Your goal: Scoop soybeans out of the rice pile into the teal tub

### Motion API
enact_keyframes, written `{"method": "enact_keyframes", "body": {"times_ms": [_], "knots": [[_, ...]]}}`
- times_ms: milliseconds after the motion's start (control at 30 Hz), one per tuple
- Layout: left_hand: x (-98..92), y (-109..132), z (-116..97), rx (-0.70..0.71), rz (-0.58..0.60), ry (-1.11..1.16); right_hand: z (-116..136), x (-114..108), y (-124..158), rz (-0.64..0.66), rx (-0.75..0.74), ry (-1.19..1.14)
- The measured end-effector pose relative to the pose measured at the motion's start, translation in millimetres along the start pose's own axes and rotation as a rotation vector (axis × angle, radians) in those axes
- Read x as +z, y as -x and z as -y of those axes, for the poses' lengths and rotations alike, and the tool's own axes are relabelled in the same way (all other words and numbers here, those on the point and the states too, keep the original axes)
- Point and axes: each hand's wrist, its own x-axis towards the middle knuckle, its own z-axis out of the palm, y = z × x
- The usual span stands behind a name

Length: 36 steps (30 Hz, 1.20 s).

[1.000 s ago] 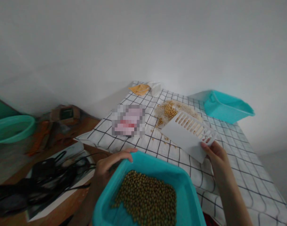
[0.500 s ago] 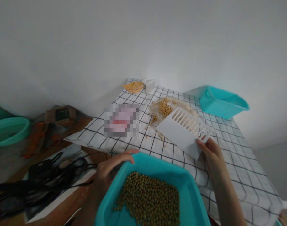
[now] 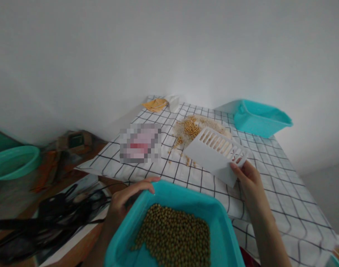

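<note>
My left hand (image 3: 133, 193) grips the left rim of a teal plastic bin (image 3: 183, 189), fingers curled over its edge. Inside the bin lies a layer of round greenish-brown beans (image 3: 177, 231). In my right hand (image 3: 248, 180) is a white slotted scoop (image 3: 209, 157), pinched at its right end and tilted, its slots upward. Just beyond the scoop, a pile of yellow beans (image 3: 192, 126) lies on pale grains (image 3: 210, 124); the scoop hides part of the pile. Loose beans are scattered on the checked cloth near its left edge.
A second teal bin (image 3: 259, 120) stands at the table's back right. The checked tablecloth (image 3: 269, 167) also bears a blurred-out pink item (image 3: 140, 144), yellow cloth (image 3: 155, 105) and white tissue (image 3: 173, 103). Black cables (image 3: 60, 211) and a green basin (image 3: 15, 159) are at left.
The view has shifted slightly. The bin under my left hand appears a little further left. Both hands keep their grips, and the scoop stays nearly in place.
</note>
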Motion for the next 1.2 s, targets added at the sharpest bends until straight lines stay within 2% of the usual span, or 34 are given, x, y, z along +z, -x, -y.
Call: {"method": "enact_keyframes", "body": {"times_ms": [200, 533, 1200], "knots": [[1.4, -0.6, -0.3, 0.015, -0.020, -0.004, 9.7, 4.8, 2.5, 0.018, 0.047, -0.024], [0.6, -8.4, -12.1, 0.033, 0.039, -0.121, 5.6, 3.4, 2.1, 0.077, 0.109, -0.093], [3.0, -6.1, -18.3, 0.037, 0.021, -0.161, 11.3, 2.2, 7.9, 0.165, 0.126, -0.070]]}}
